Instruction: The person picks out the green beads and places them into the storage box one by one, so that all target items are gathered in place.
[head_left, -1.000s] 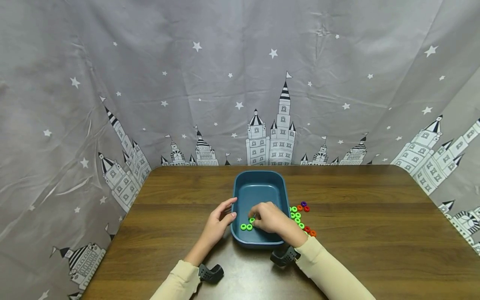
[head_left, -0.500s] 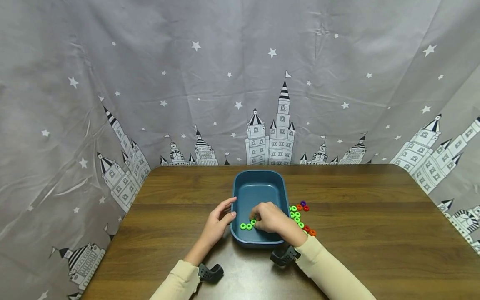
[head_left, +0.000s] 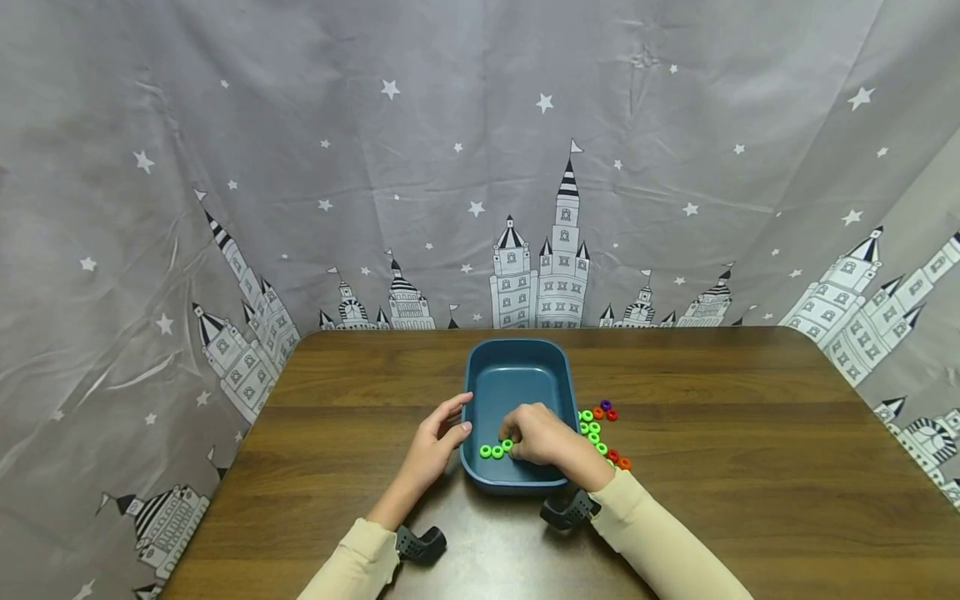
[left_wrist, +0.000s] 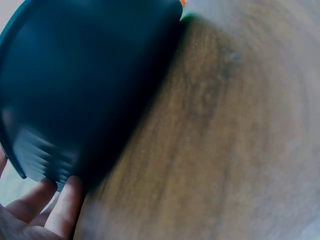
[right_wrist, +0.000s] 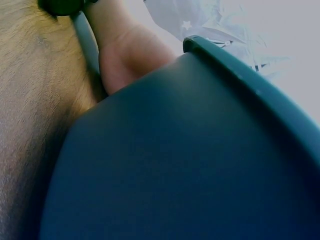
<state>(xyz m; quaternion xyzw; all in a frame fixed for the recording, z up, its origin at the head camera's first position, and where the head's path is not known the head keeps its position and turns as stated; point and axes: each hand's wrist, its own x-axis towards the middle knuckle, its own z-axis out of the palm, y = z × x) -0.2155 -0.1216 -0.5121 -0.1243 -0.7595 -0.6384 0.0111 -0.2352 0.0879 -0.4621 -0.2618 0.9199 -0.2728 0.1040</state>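
A deep blue tray (head_left: 520, 354) sits on the table with several green rings in its near left part. My left hand (head_left: 432, 444) is at the tray's left side, its thumb and index fingertips at the rim; in the left wrist view its fingers (left_wrist: 65, 210) press the outer wall. My right hand (head_left: 538, 435) reaches over the near right rim into the tray. Its thumb and index finger pinch a green ring (head_left: 507, 446) beside two other green rings (head_left: 491, 452) on the tray floor. In the right wrist view the tray wall (right_wrist: 165, 150) hides the right fingers.
Just right of the tray lie several loose green rings (head_left: 594, 427), a few red and orange rings (head_left: 625, 463), and a purple ring (head_left: 606, 405). The wooden table (head_left: 712, 392) ends at a grey curtain (head_left: 420, 175) printed with castles and stars.
My right fingers have shifted the pinched green ring slightly right and down, near the end of the other two. The left hand stays at the tray's side.
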